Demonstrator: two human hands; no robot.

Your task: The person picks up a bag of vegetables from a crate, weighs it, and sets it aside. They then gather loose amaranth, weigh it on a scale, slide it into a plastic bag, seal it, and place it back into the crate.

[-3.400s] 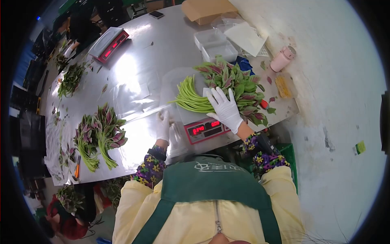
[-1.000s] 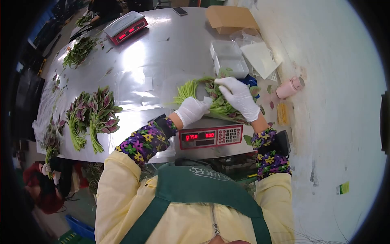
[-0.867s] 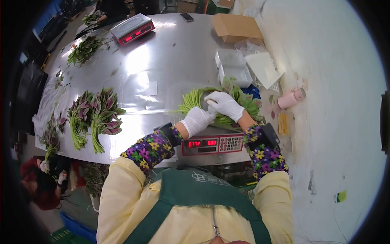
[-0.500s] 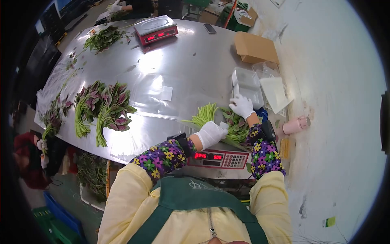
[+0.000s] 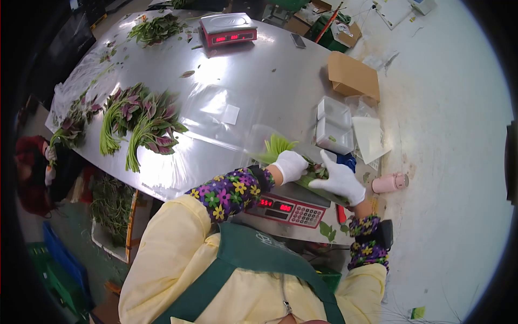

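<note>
A bunch of leafy greens [image 5: 278, 146] with pale green stems lies across the front scale. My left hand [image 5: 292, 166], in a white glove, is closed round it. Clear film seems to surround the stems, but blur hides the detail. My right hand [image 5: 341, 182], also gloved, rests over the leafy end; its thumb points up, apart from the outstretched fingers. Under both hands is a red scale [image 5: 294, 211] with a lit display, its pan mostly covered. Two more bunches of greens, a left bunch [image 5: 111, 127] and a right bunch [image 5: 143, 129], lie on the table.
The metal table [image 5: 259, 75] also bears a second scale [image 5: 228, 29], a phone [image 5: 298, 40], a cardboard box [image 5: 353, 75] and plastic trays [image 5: 334, 127]. A pink bottle [image 5: 390, 183] lies by the wall. At far left, another person's hand [image 5: 49, 153] is near greens.
My right hand has moved from the plastic trays down to the leafy end of the bunch. My left hand keeps its hold. The view has shifted, and the scale's reading differs.
</note>
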